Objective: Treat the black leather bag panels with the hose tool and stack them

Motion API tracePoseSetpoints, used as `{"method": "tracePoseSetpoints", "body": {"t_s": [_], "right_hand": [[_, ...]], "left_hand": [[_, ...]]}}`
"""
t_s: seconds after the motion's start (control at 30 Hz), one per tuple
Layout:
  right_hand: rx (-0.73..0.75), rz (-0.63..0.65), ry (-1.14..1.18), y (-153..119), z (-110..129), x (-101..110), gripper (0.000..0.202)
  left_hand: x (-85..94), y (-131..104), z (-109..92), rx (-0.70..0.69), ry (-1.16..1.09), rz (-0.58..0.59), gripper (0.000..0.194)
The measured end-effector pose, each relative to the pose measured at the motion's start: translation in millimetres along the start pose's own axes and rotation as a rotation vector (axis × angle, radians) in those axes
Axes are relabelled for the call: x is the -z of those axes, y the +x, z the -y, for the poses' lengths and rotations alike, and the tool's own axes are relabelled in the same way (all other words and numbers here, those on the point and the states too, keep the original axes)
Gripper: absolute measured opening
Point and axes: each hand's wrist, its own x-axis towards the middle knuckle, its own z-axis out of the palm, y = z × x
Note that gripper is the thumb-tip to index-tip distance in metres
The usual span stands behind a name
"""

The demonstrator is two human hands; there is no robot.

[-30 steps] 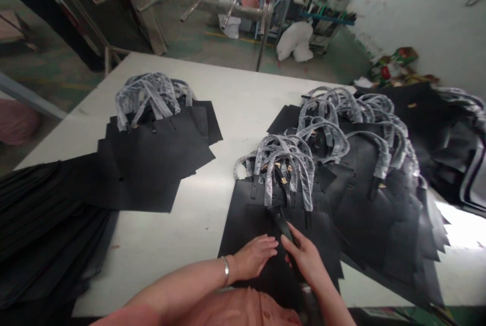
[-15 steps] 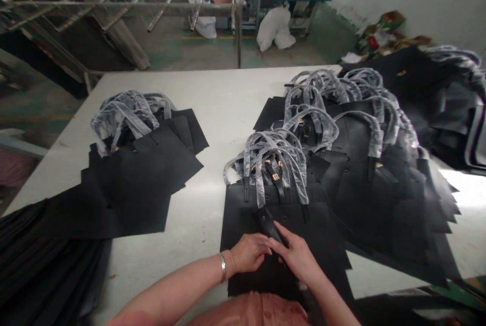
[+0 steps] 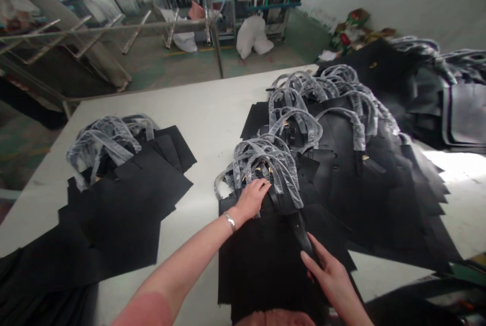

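Observation:
A stack of flat black bag panels (image 3: 258,260) lies before me, its handles (image 3: 266,146) wrapped in clear plastic film. My left hand (image 3: 251,199) reaches over the top edge of the stack. Its fingers are closed at a small black strap (image 3: 272,195) with gold-coloured metal at the fingertips. Lower and to the right, my right hand (image 3: 329,269) is closed around a long, narrow black object (image 3: 302,235), pointing up and left over the top panel. The exact kind of that object cannot be made out against the black panels.
On the white table (image 3: 205,113), another pile of black panels (image 3: 132,199) with wrapped handles lies at the left. A larger fanned pile (image 3: 374,184) spreads on the right, with more black pieces (image 3: 379,70) behind it. A metal post (image 3: 216,37) stands beyond the far edge.
My hands were together at the black object and are now apart. The left hand moved up to the gold-fitted strap; the right moved right with the object. The camera view has shifted.

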Motion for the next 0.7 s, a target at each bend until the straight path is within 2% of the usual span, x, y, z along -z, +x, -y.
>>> {"method": "tracePoseSetpoints", "body": {"t_s": [0.07, 0.17, 0.3, 0.43, 0.5, 0.57, 0.63, 0.7], "right_hand": [[-0.003, -0.004, 0.003, -2.8, -4.1, -3.9, 0.071], [0.038, -0.015, 0.001, -5.6, -7.4, -4.8, 0.069], [0.099, -0.03, 0.003, -9.4, -7.7, 0.7, 0.065], [0.113, -0.083, 0.002, -14.0, -4.5, 6.8, 0.063], [0.121, -0.101, 0.005, -16.7, -3.3, 9.3, 0.063], [0.13, -0.118, 0.007, -19.8, -3.8, 11.2, 0.062], [0.141, -0.127, 0.009, -22.7, -6.3, 12.1, 0.062], [0.154, -0.122, 0.01, -25.2, -10.2, 12.3, 0.061]], "left_hand": [[2.5, 24.5, 11.6, -0.089, 0.137, 0.084, 0.03], [5.0, 47.2, 20.9, -0.22, 0.247, 0.196, 0.019], [16.2, 62.3, 21.9, -0.306, 0.272, 0.286, 0.013], [45.2, 67.7, 12.0, -0.335, 0.171, 0.427, 0.009], [61.0, 62.4, 4.3, -0.28, 0.117, 0.484, 0.009], [71.9, 49.1, -3.1, -0.147, 0.104, 0.497, 0.007], [74.4, 28.7, -8.6, 0.007, 0.088, 0.462, 0.024], [67.8, 3.7, -12.4, 0.132, 0.001, 0.407, 0.041]]}}
